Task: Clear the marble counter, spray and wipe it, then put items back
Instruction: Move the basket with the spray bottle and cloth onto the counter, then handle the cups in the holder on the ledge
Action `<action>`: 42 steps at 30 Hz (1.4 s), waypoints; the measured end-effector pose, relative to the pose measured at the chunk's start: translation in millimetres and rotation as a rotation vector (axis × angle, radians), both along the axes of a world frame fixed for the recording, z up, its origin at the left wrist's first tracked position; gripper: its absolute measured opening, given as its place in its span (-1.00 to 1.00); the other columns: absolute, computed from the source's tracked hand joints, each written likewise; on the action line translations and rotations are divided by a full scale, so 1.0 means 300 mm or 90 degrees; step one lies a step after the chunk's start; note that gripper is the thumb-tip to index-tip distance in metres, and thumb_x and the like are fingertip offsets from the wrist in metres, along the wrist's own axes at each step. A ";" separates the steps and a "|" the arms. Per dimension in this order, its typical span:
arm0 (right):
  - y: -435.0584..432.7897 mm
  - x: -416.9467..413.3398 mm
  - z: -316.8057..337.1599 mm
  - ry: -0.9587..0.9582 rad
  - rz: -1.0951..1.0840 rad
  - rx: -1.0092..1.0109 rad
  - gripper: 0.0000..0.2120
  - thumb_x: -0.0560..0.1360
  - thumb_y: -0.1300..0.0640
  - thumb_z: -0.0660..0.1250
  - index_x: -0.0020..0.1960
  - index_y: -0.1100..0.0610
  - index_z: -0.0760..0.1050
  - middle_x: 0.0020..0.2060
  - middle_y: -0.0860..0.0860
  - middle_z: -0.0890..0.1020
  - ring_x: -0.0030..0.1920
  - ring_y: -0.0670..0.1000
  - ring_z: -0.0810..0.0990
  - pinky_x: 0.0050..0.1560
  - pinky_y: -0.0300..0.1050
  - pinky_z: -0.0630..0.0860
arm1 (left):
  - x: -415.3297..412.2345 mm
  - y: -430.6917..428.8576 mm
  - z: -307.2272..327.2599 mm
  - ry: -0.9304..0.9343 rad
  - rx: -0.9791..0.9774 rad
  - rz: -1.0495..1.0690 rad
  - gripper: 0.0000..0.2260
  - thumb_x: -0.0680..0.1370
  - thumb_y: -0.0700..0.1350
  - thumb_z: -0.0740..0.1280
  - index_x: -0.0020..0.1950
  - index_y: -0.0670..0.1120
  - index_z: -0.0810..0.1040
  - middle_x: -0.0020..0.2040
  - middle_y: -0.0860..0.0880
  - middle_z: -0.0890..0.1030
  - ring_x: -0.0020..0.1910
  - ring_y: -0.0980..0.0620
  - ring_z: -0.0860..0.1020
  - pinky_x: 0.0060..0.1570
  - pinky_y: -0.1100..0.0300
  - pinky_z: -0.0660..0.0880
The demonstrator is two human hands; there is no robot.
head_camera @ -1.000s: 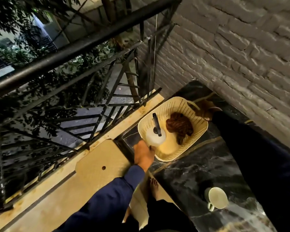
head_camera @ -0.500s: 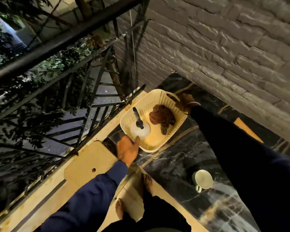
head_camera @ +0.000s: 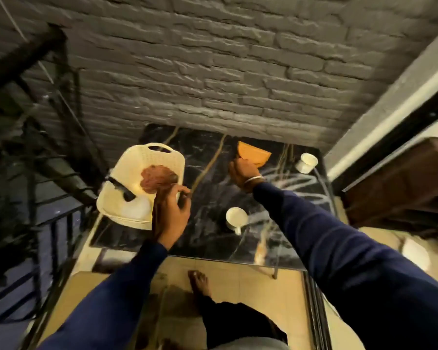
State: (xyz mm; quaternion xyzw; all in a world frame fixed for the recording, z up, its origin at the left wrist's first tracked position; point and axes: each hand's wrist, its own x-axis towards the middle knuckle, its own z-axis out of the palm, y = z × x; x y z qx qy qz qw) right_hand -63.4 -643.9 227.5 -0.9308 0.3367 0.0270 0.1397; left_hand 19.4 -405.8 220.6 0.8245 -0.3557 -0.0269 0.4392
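At 10 o'clock on the counter (head_camera: 213,218), basket (head_camera: 167,157) holds cloth (head_camera: 157,179) and sprayer (head_camera: 134,208), kept together. Left hand (head_camera: 171,215) hovers beside it, fingers loosely apart. Right hand (head_camera: 245,171), fingers closed on the orange piece (head_camera: 254,154) at 12 o'clock, likely clearing it.

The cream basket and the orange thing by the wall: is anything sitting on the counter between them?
No. In the head view, only bare dark marble counter, crossed by gold veins, lies between the basket and the orange piece.

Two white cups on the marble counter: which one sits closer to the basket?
The cup with the handle, near the counter's front edge, between the two arms. The other cup stands at the far right corner by the wall, beyond the right hand from the basket.
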 end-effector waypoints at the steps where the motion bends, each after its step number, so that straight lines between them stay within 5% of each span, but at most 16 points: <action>1: 0.026 -0.065 0.020 0.035 -0.019 -0.014 -0.59 0.59 0.03 0.06 -0.01 0.32 0.53 -0.08 0.34 0.61 -0.07 0.33 0.61 -0.18 0.10 0.45 | -0.018 -0.030 -0.008 0.014 0.027 -0.049 -0.85 0.45 -0.29 0.41 0.00 -0.14 0.60 -0.08 -0.13 0.63 -0.01 -0.12 0.56 0.02 0.11 0.44; 4: 0.068 -0.207 0.053 0.027 -0.061 -0.025 -0.73 0.59 0.12 0.17 0.06 0.31 0.51 0.01 0.33 0.61 0.03 0.35 0.59 -0.09 0.12 0.48 | -0.068 -0.111 -0.046 0.012 0.124 -0.147 -0.80 0.45 -0.28 0.41 0.06 -0.18 0.59 -0.07 -0.18 0.61 0.01 -0.18 0.56 0.01 0.01 0.46; 8: 0.053 -0.358 0.021 0.015 -0.097 -0.027 -0.62 0.59 -0.05 0.12 0.02 0.24 0.52 -0.02 0.28 0.61 -0.02 0.32 0.60 -0.09 0.13 0.52 | -0.115 -0.201 -0.092 0.027 0.202 -0.232 -0.73 0.49 -0.25 0.41 0.18 -0.23 0.54 0.06 -0.23 0.59 0.12 -0.21 0.53 0.06 0.04 0.42; 12: 0.020 -0.507 -0.014 0.019 -0.082 -0.067 -0.88 0.46 0.16 0.38 -0.12 0.23 0.58 -0.18 0.29 0.62 -0.17 0.32 0.60 -0.23 0.12 0.54 | -0.155 -0.292 -0.146 0.078 0.311 -0.311 -0.58 0.49 -0.16 0.46 0.31 -0.19 0.44 0.24 -0.19 0.52 0.25 -0.15 0.48 0.18 0.06 0.40; 16: -0.104 -0.633 -0.100 0.024 -0.174 -0.034 -0.77 0.53 0.14 0.20 0.13 0.19 0.50 0.09 0.23 0.57 0.11 0.29 0.52 0.02 0.14 0.52 | -0.195 -0.365 -0.201 0.126 0.434 -0.349 -0.34 0.43 -0.05 0.53 0.42 -0.17 0.31 0.38 -0.17 0.40 0.35 -0.14 0.40 0.26 0.08 0.35; 20: -0.223 -0.699 -0.165 -0.011 -0.217 0.053 -0.76 0.51 0.01 0.27 0.08 0.14 0.53 0.05 0.19 0.60 0.08 0.27 0.56 0.04 0.09 0.55 | -0.246 -0.406 -0.244 0.134 0.505 -0.334 -0.18 0.32 0.16 0.57 0.43 -0.11 0.29 0.36 -0.12 0.42 0.31 -0.12 0.44 0.20 0.09 0.39; 23: -0.290 -0.700 -0.183 -0.001 -0.201 0.122 -0.55 0.41 -0.03 0.45 0.21 0.13 0.47 0.14 0.18 0.56 0.13 0.22 0.55 0.14 0.08 0.53 | -0.274 -0.453 -0.277 0.100 0.528 -0.287 -0.11 0.23 0.32 0.55 0.41 -0.05 0.33 0.35 -0.09 0.47 0.28 -0.12 0.49 0.23 0.07 0.46; 29: -0.352 -0.617 -0.291 0.013 -0.139 0.190 -0.29 0.31 -0.05 0.54 0.36 0.07 0.33 0.22 0.16 0.51 0.20 0.18 0.52 0.20 0.06 0.52 | -0.337 -0.480 -0.315 0.103 0.510 -0.178 -0.23 0.22 0.19 0.59 0.33 -0.03 0.41 0.18 -0.12 0.61 0.14 -0.15 0.59 0.08 0.06 0.57; 35: -0.382 -0.535 -0.374 0.023 -0.078 0.160 -0.37 0.35 -0.05 0.50 0.32 0.13 0.39 0.18 0.19 0.54 0.13 0.23 0.58 0.09 0.06 0.55 | -0.358 -0.495 -0.349 0.098 0.510 -0.112 -0.40 0.30 0.09 0.58 0.26 -0.01 0.46 0.04 -0.08 0.66 -0.01 -0.10 0.65 -0.13 0.12 0.59; 42: -0.396 -0.499 -0.445 0.014 -0.098 0.109 -0.58 0.41 -0.03 0.42 0.21 0.07 0.44 -0.01 0.13 0.66 -0.03 0.18 0.66 -0.07 -0.01 0.60 | -0.369 -0.517 -0.371 0.051 0.538 -0.100 -0.45 0.30 0.13 0.55 0.22 0.02 0.47 0.06 0.00 0.65 0.01 -0.01 0.64 -0.03 0.12 0.61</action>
